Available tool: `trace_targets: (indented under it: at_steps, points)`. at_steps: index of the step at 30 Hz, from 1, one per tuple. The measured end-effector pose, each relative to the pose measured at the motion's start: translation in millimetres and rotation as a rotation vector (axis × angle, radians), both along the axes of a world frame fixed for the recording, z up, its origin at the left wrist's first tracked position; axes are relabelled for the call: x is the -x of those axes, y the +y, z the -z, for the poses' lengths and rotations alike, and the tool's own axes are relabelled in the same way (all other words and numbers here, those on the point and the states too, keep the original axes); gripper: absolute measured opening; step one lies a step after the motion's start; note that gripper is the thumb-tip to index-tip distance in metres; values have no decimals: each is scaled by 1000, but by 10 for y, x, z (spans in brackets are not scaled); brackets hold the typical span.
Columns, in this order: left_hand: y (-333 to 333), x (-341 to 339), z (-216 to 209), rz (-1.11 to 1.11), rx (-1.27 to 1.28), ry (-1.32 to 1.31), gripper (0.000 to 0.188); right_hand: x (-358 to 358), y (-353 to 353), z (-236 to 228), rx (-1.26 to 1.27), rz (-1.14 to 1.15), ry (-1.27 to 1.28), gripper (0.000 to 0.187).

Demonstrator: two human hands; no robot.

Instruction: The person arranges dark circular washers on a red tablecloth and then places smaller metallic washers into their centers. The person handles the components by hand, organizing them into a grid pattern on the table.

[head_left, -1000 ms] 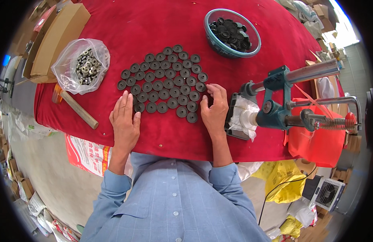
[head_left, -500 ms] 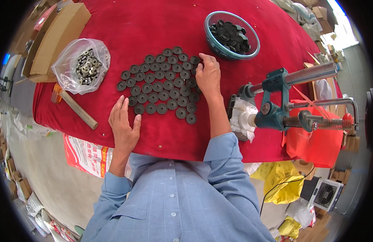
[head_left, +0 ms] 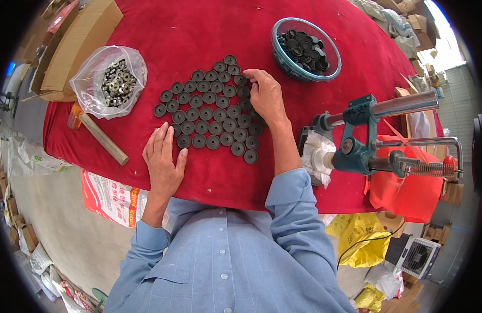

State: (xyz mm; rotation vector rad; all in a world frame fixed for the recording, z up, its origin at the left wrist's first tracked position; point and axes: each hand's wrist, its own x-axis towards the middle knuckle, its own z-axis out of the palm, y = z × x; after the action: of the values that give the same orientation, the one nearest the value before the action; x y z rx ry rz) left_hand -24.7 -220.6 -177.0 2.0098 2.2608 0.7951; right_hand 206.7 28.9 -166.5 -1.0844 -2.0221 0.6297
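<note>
Dozens of dark discs [head_left: 206, 112] between left hand [head_left: 165, 168] and right hand [head_left: 268, 99]

Dark discs lie on red cloth [head_left: 220, 182], ahead and rightward of the left fingertips; the right hand covers part of their right edge. Left hand: palm down, fingers loosely spread, nothing seen gripped. Right hand: fingers bent at the far right edge; underside hidden, cannot tell whether it holds a disc. Step, as judged: herding discs into one close layer. Next move probably calls for light sideways pressure, no lifting. Orientation: flat, rimmed faces up, axes vertical; round, so no long axis in plan.
</note>
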Motion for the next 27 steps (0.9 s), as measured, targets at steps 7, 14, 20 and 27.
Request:
trace_targets:
  at_steps: [7, 14, 20, 27]
  points:
    - [-6, -13, -13, -7, 12, -18, 68, -77, -29, -24, -41, 98, 159, 35]
    - [-6, -10, -34, -13, 16, -16, 68, -356, -100, -31, 398, 321, 478, 32]
    - [-4, -4, -27, -10, 13, -19, 67, -360, -226, -62, 285, 173, 208, 32]
    - [-4, -12, -34, -13, 18, -21, 67, -365, -284, -127, 283, 90, 133, 29]
